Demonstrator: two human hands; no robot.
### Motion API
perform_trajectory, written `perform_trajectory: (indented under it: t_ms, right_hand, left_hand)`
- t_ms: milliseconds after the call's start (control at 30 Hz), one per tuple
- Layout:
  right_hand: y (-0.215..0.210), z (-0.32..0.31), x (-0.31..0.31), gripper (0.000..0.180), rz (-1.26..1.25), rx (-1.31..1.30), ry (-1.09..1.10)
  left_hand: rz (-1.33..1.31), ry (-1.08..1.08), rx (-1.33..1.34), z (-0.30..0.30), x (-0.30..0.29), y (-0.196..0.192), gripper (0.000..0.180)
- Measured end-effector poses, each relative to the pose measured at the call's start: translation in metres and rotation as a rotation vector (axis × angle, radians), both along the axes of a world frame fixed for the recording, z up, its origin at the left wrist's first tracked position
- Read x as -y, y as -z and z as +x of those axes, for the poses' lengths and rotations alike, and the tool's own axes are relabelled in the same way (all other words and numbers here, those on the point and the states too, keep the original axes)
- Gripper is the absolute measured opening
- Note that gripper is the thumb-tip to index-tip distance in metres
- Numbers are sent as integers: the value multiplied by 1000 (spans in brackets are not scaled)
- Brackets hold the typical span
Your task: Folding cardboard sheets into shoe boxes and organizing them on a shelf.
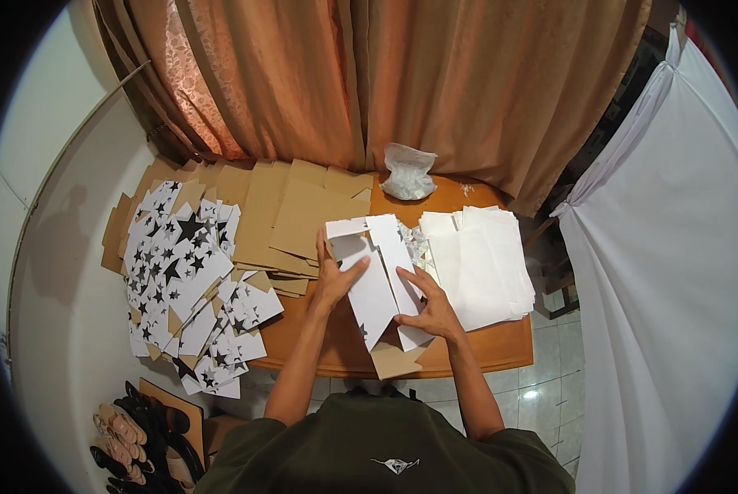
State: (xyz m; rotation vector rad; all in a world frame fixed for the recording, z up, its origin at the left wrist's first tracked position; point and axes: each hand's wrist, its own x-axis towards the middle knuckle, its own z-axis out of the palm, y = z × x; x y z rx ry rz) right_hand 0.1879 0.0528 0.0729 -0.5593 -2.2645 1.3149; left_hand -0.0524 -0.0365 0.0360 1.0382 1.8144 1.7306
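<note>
A white cardboard box (367, 298) stands in front of me at the table's near edge, its long top flaps nearly meeting with a dark gap between them. A brown flap (395, 361) sticks out at its near end. My left hand (336, 280) is closed around the box's left side, thumb over the top. On the right side, my right hand (431, 309) grips the box, its fingers and thumb pressing on the right flap. The inside of the box is mostly hidden.
Star-printed white cardboard pieces (183, 280) lie heaped at the left, beside flat brown cardboard (303, 210). White paper sheets (484, 267) are stacked at the right. A clear plastic bag (408, 174) sits at the back of the wooden table (500, 352). Shoes (142, 436) stand at lower left.
</note>
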Motion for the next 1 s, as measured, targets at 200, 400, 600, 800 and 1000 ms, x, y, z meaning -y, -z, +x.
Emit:
perform_trajectory:
  t_ms: [200,400,600,800,1000]
  right_hand:
    - [-2,0,1,93,-63,22,-24]
    - [5,5,-2,91,-56,83,-3]
    - [2,2,-2,95,-92,29,59]
    - [-5,0,-3,95,-13,69,23]
    - [-3,-9,-4,78,-66,98,82]
  left_hand:
    - [52,-156,-51,-36,-15,3,51]
    - [67,-271,118,-28,-28,-16,38]
    - [113,-249,-44,-13,-21,2,80]
    - [149,60,94,12,-5,-3,117]
    - [112,44,86,21,-4,-9,122]
